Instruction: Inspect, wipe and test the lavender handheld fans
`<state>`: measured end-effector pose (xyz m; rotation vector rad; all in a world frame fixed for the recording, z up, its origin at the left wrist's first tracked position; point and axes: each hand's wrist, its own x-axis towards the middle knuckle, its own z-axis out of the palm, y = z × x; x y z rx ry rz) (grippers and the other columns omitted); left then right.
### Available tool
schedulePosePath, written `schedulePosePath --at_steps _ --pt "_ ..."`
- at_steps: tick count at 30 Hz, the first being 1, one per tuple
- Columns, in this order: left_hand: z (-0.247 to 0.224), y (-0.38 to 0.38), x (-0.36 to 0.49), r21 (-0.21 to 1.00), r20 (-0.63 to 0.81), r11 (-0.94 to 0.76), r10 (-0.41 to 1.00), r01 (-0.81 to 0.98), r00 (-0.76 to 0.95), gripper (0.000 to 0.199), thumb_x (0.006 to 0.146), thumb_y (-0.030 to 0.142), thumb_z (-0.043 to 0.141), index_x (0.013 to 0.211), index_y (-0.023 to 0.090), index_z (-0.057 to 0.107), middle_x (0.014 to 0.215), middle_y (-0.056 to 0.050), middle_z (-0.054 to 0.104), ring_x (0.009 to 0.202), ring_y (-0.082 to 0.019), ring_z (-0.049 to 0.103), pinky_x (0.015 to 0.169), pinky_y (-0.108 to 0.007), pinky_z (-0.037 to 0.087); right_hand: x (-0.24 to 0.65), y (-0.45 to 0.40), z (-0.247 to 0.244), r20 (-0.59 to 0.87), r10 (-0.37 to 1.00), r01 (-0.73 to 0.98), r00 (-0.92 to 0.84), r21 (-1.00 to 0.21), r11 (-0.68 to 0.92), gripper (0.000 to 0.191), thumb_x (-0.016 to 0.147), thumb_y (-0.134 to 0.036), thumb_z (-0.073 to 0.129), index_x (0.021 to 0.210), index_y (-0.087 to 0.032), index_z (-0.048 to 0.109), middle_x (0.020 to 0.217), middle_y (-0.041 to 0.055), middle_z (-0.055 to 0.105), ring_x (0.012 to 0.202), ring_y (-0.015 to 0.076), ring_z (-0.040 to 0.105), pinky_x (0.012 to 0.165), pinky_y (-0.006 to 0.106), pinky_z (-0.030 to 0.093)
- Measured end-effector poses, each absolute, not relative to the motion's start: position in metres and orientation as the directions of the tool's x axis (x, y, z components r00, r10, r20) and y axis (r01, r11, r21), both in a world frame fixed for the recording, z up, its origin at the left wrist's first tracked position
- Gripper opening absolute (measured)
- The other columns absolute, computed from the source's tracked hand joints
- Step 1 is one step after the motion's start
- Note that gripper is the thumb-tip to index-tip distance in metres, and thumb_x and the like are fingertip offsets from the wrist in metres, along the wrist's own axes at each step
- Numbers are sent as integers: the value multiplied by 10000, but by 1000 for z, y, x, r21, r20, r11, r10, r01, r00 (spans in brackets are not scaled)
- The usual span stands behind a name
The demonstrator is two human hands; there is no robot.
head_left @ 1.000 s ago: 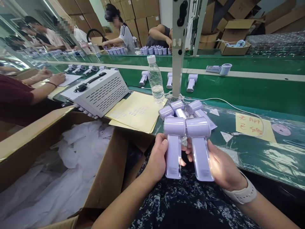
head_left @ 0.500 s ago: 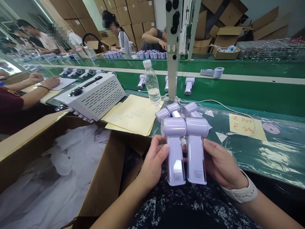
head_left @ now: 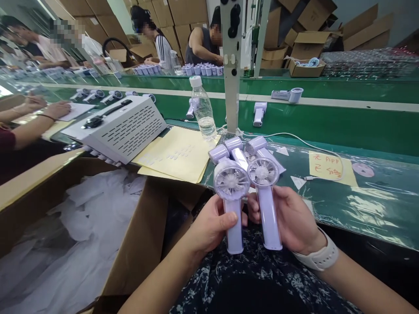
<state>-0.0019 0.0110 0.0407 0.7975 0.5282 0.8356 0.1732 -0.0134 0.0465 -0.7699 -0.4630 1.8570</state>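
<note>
My left hand [head_left: 214, 222] is wrapped round the handle of a pale purple handheld fan [head_left: 233, 231], its thumb across the front. My right hand [head_left: 293, 218] grips a second pale purple fan [head_left: 270, 218] from the right side, fingers curled behind the handle. Both fans stand upright side by side over my lap, round bladed heads up and facing me, their rims close together. Just behind them, several more purple fans [head_left: 257, 144] lie in a heap on the green table edge [head_left: 327, 205].
An open carton [head_left: 153, 218] of white wrappers [head_left: 94, 218] is at left. Behind it are a grey vented box [head_left: 121, 126], yellow sheets [head_left: 176, 157] and a water bottle [head_left: 204, 111]. A metal post [head_left: 231, 87] rises beyond the heap. Fans lie on the green conveyor [head_left: 343, 117]; people work at left and behind.
Both fans have turned in my hands, so their bladed faces now show instead of the sides of their heads. The view has shifted slightly, and a person at the back has moved into fuller view.
</note>
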Motion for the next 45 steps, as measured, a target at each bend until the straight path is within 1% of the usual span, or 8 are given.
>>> schedulePosePath --at_steps 4,9,14,17,24,33,39,45 --pt "35 10 1 771 -178 432 852 -469 492 605 749 693 719 918 115 666 809 -49 634 663 -136 604 639 -278 527 170 -15 46 -259 918 -673 -302 -624 -397 413 894 -451 493 719 -133 689 660 57 607 545 139 551 596 272 502" --pt "42 9 -4 743 -176 472 822 -475 541 319 885 400 733 1044 129 672 956 -80 722 802 -190 709 742 -319 593 181 -19 44 -192 945 -703 -266 -632 -326 387 868 -495 601 906 -138 747 695 72 662 619 171 603 549 252 506" --pt "46 8 -7 736 -77 473 770 -485 633 390 885 184 732 1256 172 612 1247 -123 716 1096 -277 722 965 -420 583 193 -23 40 -177 982 -720 -71 -672 -173 261 796 -424 732 922 -199 775 870 66 763 761 208 704 672 301 607" --pt "43 7 -6 756 -45 443 770 -483 637 469 873 217 763 1300 213 568 1316 -122 694 1149 -294 711 997 -445 576 192 -24 38 -200 978 -717 53 -689 -102 250 825 -396 729 1023 -248 767 978 38 789 848 210 734 767 319 626" --pt "35 11 -6 797 4 379 776 -471 630 580 796 371 829 1283 227 551 1308 -133 702 1109 -306 733 941 -413 610 185 -21 43 -264 957 -647 122 -752 -125 363 920 -344 651 1278 -286 647 913 22 785 804 203 754 680 307 632" --pt "30 13 -4 794 -21 375 803 -478 595 538 776 405 831 1227 217 603 1260 -110 718 990 -281 771 887 -391 631 178 -18 46 -344 929 -648 138 -741 -178 317 941 -286 590 1251 -247 645 914 39 803 822 205 772 682 299 642" --pt "27 14 -6 823 -41 363 805 -436 592 627 760 404 854 1301 225 592 1273 -140 705 1036 -313 752 920 -435 610 179 -19 40 -220 954 -606 204 -793 -54 230 913 -305 576 1077 -232 719 957 45 796 865 240 762 753 360 644" --pt "25 18 -10 870 -63 324 821 -372 567 635 749 389 868 1312 209 634 1249 -144 712 1091 -311 718 931 -405 579 184 -22 28 -163 969 -587 187 -809 -23 332 919 -349 608 1235 -285 684 1008 27 783 917 248 741 769 363 636"
